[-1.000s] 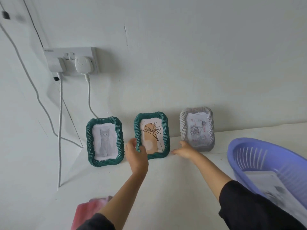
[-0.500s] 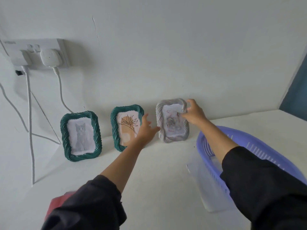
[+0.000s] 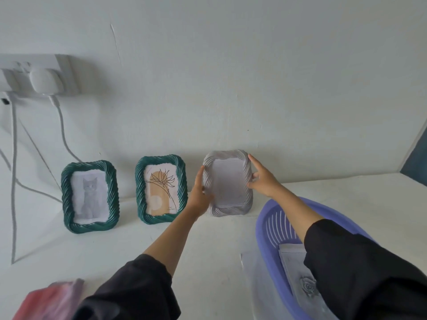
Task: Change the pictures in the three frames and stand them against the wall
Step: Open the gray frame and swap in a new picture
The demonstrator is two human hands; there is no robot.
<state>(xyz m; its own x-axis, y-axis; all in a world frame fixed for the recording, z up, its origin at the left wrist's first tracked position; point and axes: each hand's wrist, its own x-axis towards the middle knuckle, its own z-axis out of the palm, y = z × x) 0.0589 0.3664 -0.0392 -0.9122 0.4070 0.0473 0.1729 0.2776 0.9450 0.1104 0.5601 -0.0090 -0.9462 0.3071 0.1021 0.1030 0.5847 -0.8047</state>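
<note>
Three rope-patterned picture frames stand against the white wall on a white table. The left green frame shows a grey cat. The middle green frame shows a line-drawn flower on tan shapes. The grey frame stands on the right, its picture washed out by glare. My left hand holds the grey frame's left edge. My right hand holds its right edge, index finger stretched up along the rim.
A purple slotted basket sits at the lower right with printed pictures inside, one showing a rose. A wall socket with white cables is at the left. Something red lies at the bottom left.
My left hand has left the middle green frame and taken the grey frame's left edge. My right hand slid from the grey frame's top right corner down its right edge.
</note>
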